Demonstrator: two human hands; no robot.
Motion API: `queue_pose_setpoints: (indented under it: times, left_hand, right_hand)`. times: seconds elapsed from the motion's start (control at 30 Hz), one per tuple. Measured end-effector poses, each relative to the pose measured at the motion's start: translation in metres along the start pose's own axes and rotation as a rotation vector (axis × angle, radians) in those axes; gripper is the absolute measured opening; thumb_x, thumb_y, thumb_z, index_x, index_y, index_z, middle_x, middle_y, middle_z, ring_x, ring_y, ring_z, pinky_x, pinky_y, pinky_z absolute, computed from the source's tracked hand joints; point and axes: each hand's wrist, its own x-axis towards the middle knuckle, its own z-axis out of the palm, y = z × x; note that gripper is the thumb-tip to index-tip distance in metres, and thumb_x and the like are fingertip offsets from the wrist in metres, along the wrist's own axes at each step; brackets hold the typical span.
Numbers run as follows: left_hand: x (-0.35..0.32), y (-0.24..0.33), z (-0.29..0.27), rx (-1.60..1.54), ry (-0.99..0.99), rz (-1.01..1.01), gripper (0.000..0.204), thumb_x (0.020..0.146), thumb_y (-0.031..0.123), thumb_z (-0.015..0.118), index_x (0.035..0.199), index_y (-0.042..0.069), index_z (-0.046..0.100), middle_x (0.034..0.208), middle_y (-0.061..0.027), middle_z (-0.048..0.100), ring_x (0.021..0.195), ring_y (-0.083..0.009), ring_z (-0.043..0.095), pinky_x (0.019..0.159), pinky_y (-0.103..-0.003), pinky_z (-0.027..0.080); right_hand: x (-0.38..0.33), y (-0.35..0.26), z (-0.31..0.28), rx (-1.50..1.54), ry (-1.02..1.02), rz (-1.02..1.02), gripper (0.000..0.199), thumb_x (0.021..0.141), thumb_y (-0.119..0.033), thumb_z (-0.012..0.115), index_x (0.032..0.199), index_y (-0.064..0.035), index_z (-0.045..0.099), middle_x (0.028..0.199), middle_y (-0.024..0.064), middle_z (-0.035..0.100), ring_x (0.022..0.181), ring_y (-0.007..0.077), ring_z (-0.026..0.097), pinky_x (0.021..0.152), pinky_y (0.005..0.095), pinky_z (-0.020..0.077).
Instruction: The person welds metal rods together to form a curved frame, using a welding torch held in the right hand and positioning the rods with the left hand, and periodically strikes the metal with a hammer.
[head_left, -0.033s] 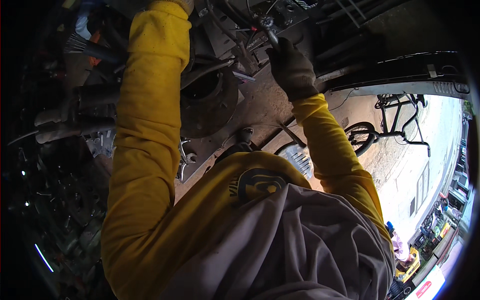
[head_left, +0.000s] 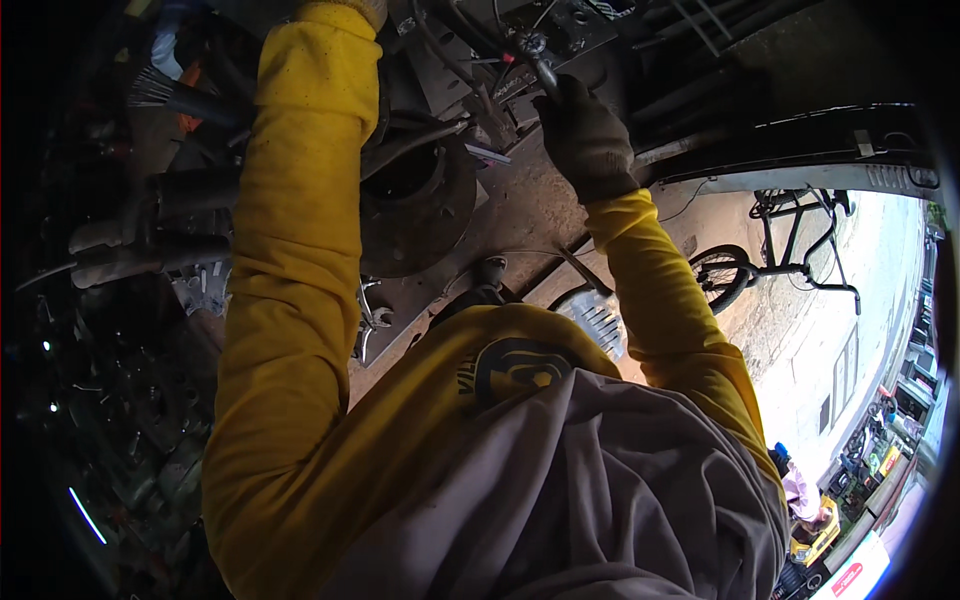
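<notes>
right hand [head_left: 588,140]: gloved, at 12 o'clock of the view, fingers clenched round a slim metal tool [head_left: 540,66]; the tool's tip sat in a knot of cables and brackets just above the glove.
left hand [head_left: 362,10]: almost wholly past the top edge at 11 o'clock, only a pale glove cuff showed; cannot tell whether its fingers gripped anything.
step, my read: working a fastener or cable clamp overhead with the tool.
doing it well: likely best to keep the tool square on the fitting, turn from the wrist, and brace with the other arm so a slip didn't land on the cables.
risk: cramped, dim spot; tool could skid off a greasy head.
tool look: short, dark grey steel, rounded shiny end, shaft mostly hidden in the glove.
round hub [head_left: 415,205]: dark, rusty, dished disc at 10 o'clock from the chest, between the two yellow sleeves.
spanners [head_left: 368,318]: a few lay loose on the grimy plate, just beside the left sleeve.
bicycle [head_left: 775,265]: stood at 3 o'clock, well apart, out in daylight.
</notes>
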Motion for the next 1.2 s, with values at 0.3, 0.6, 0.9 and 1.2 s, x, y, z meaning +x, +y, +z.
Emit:
queue_pose_setpoints:
  times: [0.3, 0.6, 0.9, 1.2]
  left_hand:
    - [-0.016, 0.026, -0.009, -0.059, 0.0, -0.02, 0.041, 0.102, 0.024, 0.045, 0.126, 0.0, 0.067, 0.137, -0.0191, 0.063, 0.126, -0.0331, 0.059, 0.106, -0.041, 0.046]
    - [0.002, -0.008, 0.009, 0.258, 0.061, 0.203, 0.041, 0.104, 0.022, 0.04, 0.13, 0.004, 0.066, 0.141, -0.0176, 0.061, 0.129, -0.0339, 0.057, 0.109, -0.041, 0.045]
    - [-0.027, 0.031, -0.01, 0.03, -0.027, 0.025, 0.038, 0.103, 0.02, 0.043, 0.127, 0.002, 0.067, 0.136, -0.0189, 0.063, 0.125, -0.0324, 0.06, 0.105, -0.04, 0.048]
    - [-0.013, 0.006, 0.006, 0.199, 0.074, 0.193, 0.037, 0.104, 0.02, 0.043, 0.125, 0.003, 0.068, 0.138, -0.0162, 0.062, 0.126, -0.0319, 0.059, 0.107, -0.039, 0.046]
  right_hand:
    - [-0.002, 0.014, 0.009, 0.001, 0.009, 0.004, 0.039, 0.098, -0.044, 0.06, 0.122, -0.0136, 0.055, 0.102, 0.0216, 0.071, 0.096, 0.0447, 0.069, 0.079, 0.0553, 0.055]
    - [-0.006, 0.012, 0.007, 0.002, 0.054, -0.032, 0.039, 0.098, -0.044, 0.06, 0.122, -0.0132, 0.055, 0.103, 0.0215, 0.071, 0.096, 0.045, 0.068, 0.079, 0.0549, 0.055]
    - [-0.009, 0.017, 0.01, -0.003, 0.081, -0.025, 0.039, 0.098, -0.043, 0.06, 0.123, -0.0131, 0.056, 0.102, 0.0218, 0.071, 0.094, 0.0455, 0.068, 0.077, 0.0545, 0.0553]
    - [-0.01, 0.022, 0.018, -0.043, 0.086, -0.044, 0.042, 0.097, -0.043, 0.061, 0.125, -0.0121, 0.055, 0.101, 0.0229, 0.071, 0.092, 0.0459, 0.069, 0.076, 0.0545, 0.0561]
